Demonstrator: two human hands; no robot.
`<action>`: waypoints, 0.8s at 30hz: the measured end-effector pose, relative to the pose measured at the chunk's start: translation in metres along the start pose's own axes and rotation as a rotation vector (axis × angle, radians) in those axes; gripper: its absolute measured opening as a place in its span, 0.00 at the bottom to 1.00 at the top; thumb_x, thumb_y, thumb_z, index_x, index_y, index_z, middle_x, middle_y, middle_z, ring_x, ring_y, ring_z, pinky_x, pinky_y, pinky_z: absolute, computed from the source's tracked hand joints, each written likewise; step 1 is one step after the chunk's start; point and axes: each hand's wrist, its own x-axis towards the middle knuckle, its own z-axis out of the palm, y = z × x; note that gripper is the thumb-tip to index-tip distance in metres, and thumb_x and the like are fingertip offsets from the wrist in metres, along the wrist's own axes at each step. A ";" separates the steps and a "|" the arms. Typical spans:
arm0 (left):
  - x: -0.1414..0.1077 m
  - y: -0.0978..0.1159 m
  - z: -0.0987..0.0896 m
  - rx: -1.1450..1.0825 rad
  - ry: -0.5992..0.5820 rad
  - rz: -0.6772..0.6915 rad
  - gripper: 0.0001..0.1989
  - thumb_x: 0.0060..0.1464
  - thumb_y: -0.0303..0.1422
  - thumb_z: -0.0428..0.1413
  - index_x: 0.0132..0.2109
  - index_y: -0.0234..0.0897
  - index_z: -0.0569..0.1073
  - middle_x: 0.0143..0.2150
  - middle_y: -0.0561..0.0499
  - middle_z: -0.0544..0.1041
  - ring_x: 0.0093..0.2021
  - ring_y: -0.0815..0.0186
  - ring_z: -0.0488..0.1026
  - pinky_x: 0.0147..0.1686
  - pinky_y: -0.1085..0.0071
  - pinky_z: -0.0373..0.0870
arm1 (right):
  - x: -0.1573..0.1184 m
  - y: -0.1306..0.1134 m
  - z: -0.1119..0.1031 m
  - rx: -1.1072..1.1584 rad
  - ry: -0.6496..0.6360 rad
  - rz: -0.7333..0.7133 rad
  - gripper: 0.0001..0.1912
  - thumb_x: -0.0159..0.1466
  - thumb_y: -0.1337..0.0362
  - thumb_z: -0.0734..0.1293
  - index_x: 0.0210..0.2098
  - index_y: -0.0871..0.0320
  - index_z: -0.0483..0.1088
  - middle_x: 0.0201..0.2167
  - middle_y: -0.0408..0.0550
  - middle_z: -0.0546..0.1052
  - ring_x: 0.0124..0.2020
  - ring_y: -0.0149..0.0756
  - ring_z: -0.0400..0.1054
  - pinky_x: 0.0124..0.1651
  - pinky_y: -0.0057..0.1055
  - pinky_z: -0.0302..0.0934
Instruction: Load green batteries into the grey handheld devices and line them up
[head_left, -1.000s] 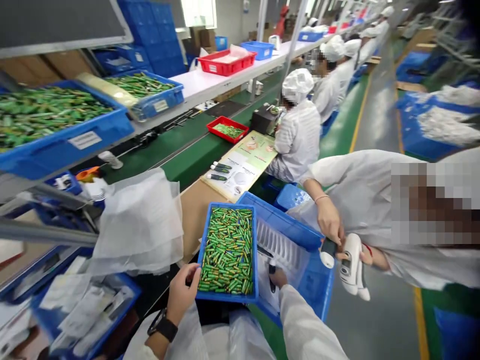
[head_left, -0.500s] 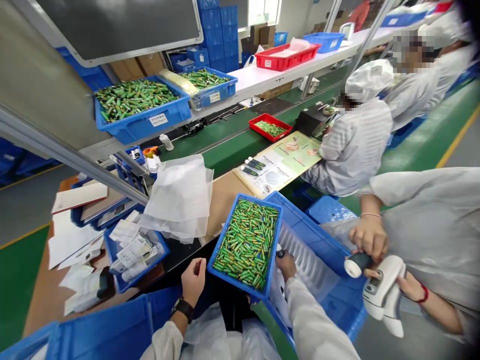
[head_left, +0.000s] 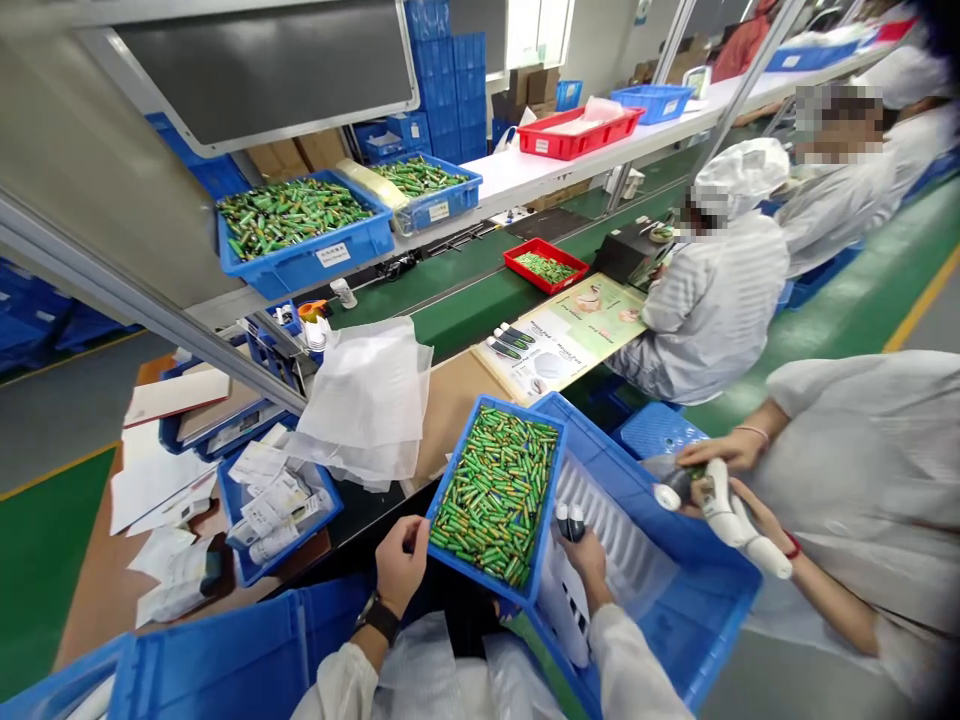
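A blue tray [head_left: 556,478] full of green batteries [head_left: 495,490] lies in front of me, overlapping the rim of a large blue bin [head_left: 712,640]. My left hand [head_left: 403,565] is loosely closed at the tray's lower left edge, and I make out nothing between its fingers. Just right of the tray, over the bin, my right hand [head_left: 589,558] grips dark handheld devices [head_left: 571,524] whose two white ends show. White devices [head_left: 566,610] and a ribbed translucent liner [head_left: 619,535] lie inside the bin below that hand.
To the right, a co-worker's hands [head_left: 739,455] hold a white device [head_left: 727,510] and a dark one. On the left stand a blue box of papers [head_left: 330,515] and translucent sheets [head_left: 367,400]. Battery trays [head_left: 300,265] rest on the shelf; another blue bin [head_left: 217,650] is lower left.
My left hand has moved right, up to the tray's edge. My right hand has risen slightly, bringing two white device ends into view. The co-worker's devices have shifted left and turned.
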 end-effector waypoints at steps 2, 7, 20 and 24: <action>-0.002 0.030 0.017 -0.061 -0.166 0.081 0.14 0.61 0.45 0.51 0.40 0.40 0.75 0.36 0.46 0.79 0.36 0.60 0.77 0.40 0.65 0.75 | -0.038 -0.001 -0.024 0.081 0.070 -0.015 0.28 0.57 0.46 0.69 0.47 0.61 0.72 0.39 0.58 0.81 0.41 0.50 0.76 0.38 0.34 0.64; -0.007 0.104 0.064 -0.228 -0.668 0.325 0.36 0.50 0.46 0.64 0.63 0.41 0.66 0.57 0.40 0.74 0.52 0.56 0.74 0.52 0.61 0.73 | -0.157 -0.033 -0.083 0.313 0.171 -0.299 0.28 0.56 0.43 0.69 0.44 0.61 0.71 0.34 0.52 0.80 0.34 0.43 0.72 0.36 0.31 0.62; 0.006 0.092 0.068 -0.098 -1.138 0.422 0.13 0.57 0.40 0.57 0.45 0.38 0.75 0.36 0.51 0.79 0.35 0.64 0.75 0.37 0.70 0.69 | -0.231 -0.068 -0.066 0.580 -0.183 -0.369 0.32 0.57 0.49 0.72 0.55 0.58 0.65 0.46 0.51 0.77 0.45 0.43 0.71 0.48 0.37 0.65; 0.023 0.080 0.050 -0.116 -1.161 0.209 0.17 0.58 0.44 0.55 0.49 0.39 0.73 0.35 0.53 0.78 0.25 0.67 0.72 0.24 0.72 0.68 | -0.178 -0.036 -0.080 0.784 -0.342 -0.103 0.23 0.66 0.47 0.62 0.43 0.61 0.74 0.39 0.51 0.79 0.38 0.38 0.73 0.42 0.33 0.68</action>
